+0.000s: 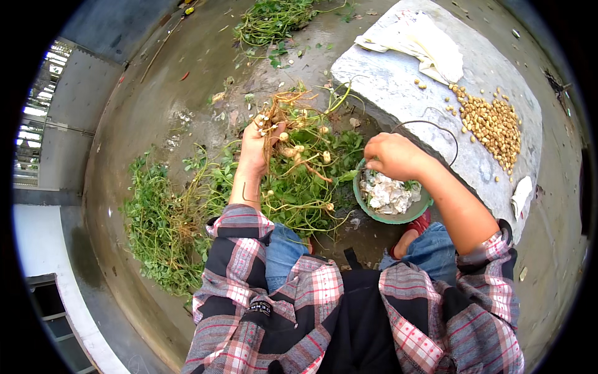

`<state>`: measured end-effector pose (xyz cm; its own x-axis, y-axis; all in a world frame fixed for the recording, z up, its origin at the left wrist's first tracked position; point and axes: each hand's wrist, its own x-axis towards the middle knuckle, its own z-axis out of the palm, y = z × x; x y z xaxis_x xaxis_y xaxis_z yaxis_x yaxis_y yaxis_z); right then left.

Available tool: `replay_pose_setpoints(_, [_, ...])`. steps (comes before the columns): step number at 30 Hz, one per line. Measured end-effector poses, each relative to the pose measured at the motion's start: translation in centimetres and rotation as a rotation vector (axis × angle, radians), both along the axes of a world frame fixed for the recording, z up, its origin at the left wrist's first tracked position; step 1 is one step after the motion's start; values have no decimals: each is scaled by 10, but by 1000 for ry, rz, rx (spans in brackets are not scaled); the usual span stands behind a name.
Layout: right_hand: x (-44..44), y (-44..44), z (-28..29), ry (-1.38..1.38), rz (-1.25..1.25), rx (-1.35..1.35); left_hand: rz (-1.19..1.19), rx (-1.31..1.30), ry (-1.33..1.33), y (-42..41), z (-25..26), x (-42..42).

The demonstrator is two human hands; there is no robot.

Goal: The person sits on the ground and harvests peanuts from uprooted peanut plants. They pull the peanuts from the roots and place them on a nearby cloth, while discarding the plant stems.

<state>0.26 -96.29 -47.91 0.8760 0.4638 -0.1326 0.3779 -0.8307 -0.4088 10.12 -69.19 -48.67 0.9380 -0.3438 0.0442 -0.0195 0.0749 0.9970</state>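
Observation:
Gripped in my left hand (256,145) is the root end of an uprooted peanut plant (292,122), with pale pods hanging from its roots and green stems trailing below. My right hand (391,155) is over the back rim of a green bucket (397,219), its fingers curled down; whether it holds anything is hidden. Whitish, crumpled scraps (387,194) and some green leaves lie inside the bucket, whose thin wire handle (455,140) leans over the stone slab. Right of the bucket, a pile of peanuts in their shells (493,126) is spread on the grey slab (387,70).
A white cloth bag (425,44) lies on the slab's far part, and a small white item (521,196) near its right edge. Heaps of peanut plants lie on the wet concrete floor at left (163,233) and at the far side (275,21). A metal gate (77,117) stands at left.

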Motion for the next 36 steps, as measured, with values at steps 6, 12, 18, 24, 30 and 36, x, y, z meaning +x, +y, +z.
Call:
replay_pose_setpoints(6, [13,79,-3,670,-517,1103,-12,-55,53,-16,2,-10])
replay_pose_setpoints(12, [25,114,-3,134,-370,676,-5,3,43,-16,-6,-9])
replay_pose_setpoints(18, [-14,114,12,1103,-236,1132,203,172,52,6,15,0])
replay_pose_setpoints(24, [-9,112,-27,1141,-608,1746,150,152,-76,-6,7,-7])
replay_pose_setpoints(30, [22,137,-29,1155,-743,1886,64,-6,13,-23,9,-29])
replay_pose_setpoints(36, [26,150,-40,963,-736,1889,95,-58,169,-26,4,-26])
